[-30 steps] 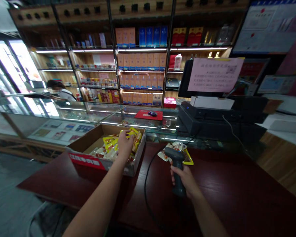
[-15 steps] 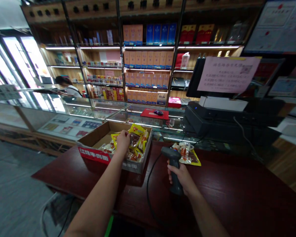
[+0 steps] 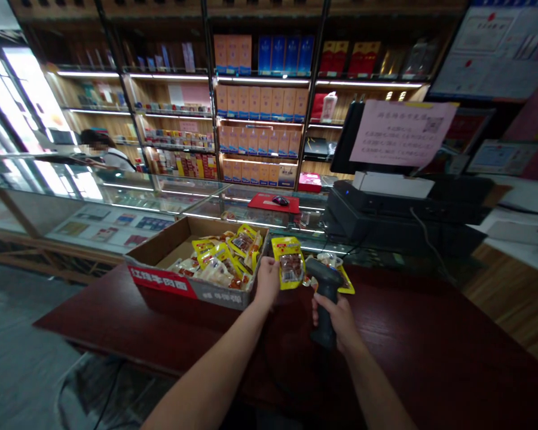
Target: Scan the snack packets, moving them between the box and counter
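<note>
My left hand [image 3: 268,280] pinches the left edge of a yellow snack packet [image 3: 289,263] with a clear window showing brown food. It holds the packet up just right of an open cardboard box [image 3: 161,280], in which several similar packets [image 3: 219,254] lie in a heap. In my right hand [image 3: 336,316] is a dark grey barcode scanner [image 3: 325,298], gripped round its handle, its head close to the right of the held packet. Behind the scanner, more snack packets [image 3: 347,280] lie on the dark red table [image 3: 412,340], partly hidden.
A glass display counter [image 3: 197,200] runs behind the table, with a computer mouse [image 3: 280,200] on a red mat. At right stand a monitor [image 3: 347,140] with a pink notice and a black machine below it. Shelves of boxes line the wall. A person [image 3: 112,156] is at far left.
My left hand has come out of the box and moved right with a yellow snack packet, now beside the scanner. My right hand still holds the scanner. The view has shifted slightly.
</note>
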The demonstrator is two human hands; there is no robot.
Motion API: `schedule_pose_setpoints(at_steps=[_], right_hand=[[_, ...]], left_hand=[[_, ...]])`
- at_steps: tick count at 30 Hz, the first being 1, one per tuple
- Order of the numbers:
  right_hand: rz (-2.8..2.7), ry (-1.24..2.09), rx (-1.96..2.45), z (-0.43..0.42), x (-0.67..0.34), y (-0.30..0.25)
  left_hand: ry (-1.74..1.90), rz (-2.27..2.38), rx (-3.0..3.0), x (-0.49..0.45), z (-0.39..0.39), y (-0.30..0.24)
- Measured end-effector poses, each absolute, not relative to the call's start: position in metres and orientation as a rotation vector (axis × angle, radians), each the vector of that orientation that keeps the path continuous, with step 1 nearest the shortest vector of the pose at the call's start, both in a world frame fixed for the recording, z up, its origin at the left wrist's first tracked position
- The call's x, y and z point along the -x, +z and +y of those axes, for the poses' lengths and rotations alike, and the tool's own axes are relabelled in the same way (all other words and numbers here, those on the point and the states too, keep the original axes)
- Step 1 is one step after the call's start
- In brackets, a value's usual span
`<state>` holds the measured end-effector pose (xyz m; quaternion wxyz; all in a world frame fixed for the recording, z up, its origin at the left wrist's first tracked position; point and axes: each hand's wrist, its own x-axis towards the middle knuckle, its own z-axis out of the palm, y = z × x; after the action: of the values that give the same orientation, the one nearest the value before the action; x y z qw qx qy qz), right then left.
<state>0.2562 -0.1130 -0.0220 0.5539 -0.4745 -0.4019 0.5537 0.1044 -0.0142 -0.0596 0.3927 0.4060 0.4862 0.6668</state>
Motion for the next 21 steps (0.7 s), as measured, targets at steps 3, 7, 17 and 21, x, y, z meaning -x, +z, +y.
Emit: schedule_pose_setpoints(at_steps=[3, 7, 17, 21], right_hand=[[-0.922, 1.306, 1.143, -0.116, -0.263, -0.024], [-0.958, 1.347, 1.197, -0.12, -0.266, -0.028], [-1.131, 1.436, 1.319, -0.123, -0.264, -0.043], [-1.143, 1.443, 1.301, -0.124, -0.263, -0.042]], left_hand=[[1.679, 1.238, -1.0, -0.114, -0.01, -0.083], [1.686, 1.2, -0.915, -0.111, -0.001, -0.098], [1.685, 1.161, -0.817, -0.111, 0.002, -0.103], [1.653, 1.116, -0.76, -0.113, 0.002, -0.101]])
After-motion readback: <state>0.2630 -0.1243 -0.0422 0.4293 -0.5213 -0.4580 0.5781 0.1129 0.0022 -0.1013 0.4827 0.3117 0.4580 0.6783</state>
